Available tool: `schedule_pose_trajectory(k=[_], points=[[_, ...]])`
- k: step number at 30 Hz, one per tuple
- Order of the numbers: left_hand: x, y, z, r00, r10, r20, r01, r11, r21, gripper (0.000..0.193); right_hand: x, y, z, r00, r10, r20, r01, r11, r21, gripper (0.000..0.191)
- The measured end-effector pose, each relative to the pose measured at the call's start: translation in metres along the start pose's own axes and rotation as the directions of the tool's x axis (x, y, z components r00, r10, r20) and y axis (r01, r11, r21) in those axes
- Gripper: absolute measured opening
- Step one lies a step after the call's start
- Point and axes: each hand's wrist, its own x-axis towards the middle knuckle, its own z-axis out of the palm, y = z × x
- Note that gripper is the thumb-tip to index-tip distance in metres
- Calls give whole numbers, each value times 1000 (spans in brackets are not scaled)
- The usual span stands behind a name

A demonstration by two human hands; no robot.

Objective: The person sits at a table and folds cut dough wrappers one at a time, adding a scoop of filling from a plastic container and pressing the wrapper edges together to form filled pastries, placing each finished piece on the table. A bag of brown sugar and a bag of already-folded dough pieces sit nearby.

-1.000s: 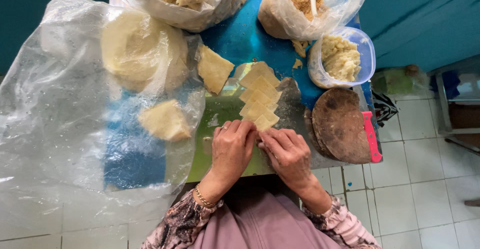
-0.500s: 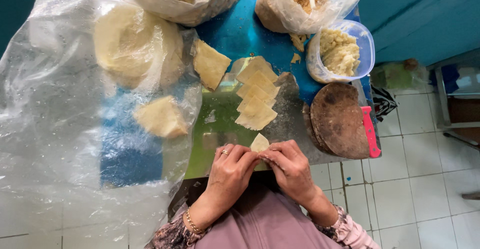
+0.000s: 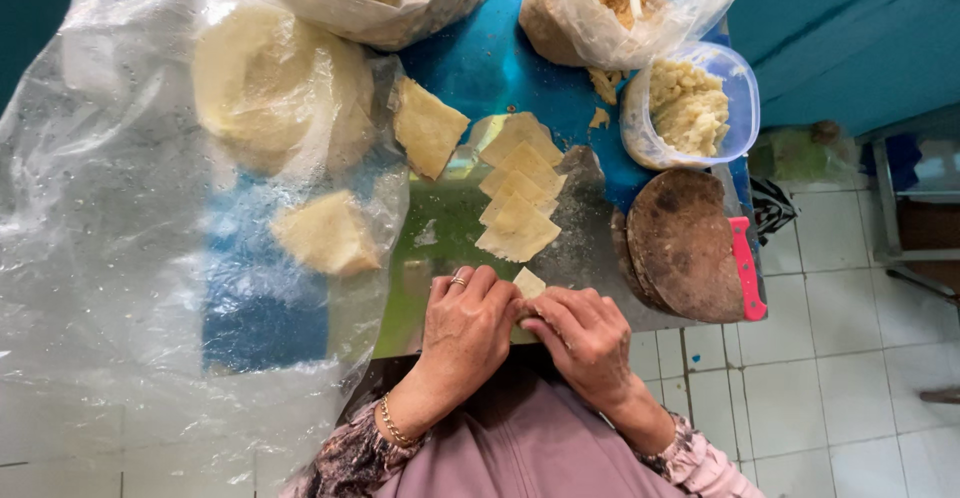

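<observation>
I see my left hand [image 3: 466, 320] and right hand [image 3: 583, 334] pressed together at the table's near edge, fingertips pinching a pale yellow triangular dough wrapper [image 3: 528, 283]. Just beyond lies an overlapping row of pale square wrappers [image 3: 518, 198]; farther right sits a round dark wooden board [image 3: 686, 243].

I hold a small pale yellow dough wrapper [image 3: 528, 284], thin and flat. Only its upper corner shows, pointing to 12 o'clock. It lies near the table edge, just at 6 o'clock from the wrapper stack [image 3: 518, 198].
</observation>
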Motion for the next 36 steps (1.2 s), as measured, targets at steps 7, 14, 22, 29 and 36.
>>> schedule_pose_trajectory(k=[7,14,22,29,36], points=[[-12,2,-1,986,136,-96,-142,988,-58,15,1,7,5,996,82,-20,-80,992,98,14],[-7,1,1,996,87,8,-87,996,20,10,2,5,9,992,116,-39,-112,989,95,16],[-4,1,3,997,63,53,-65,997,42,13,3,7,2,1000,-9,-20,10,998,67,21],[-8,-1,0,988,121,-98,-126,991,-51,25,5,11,8,998,-11,-60,11,1000,-7,18],[-6,-4,1,995,99,-17,-98,994,42,18,3,4,7,996,-37,-86,33,998,-48,23]])
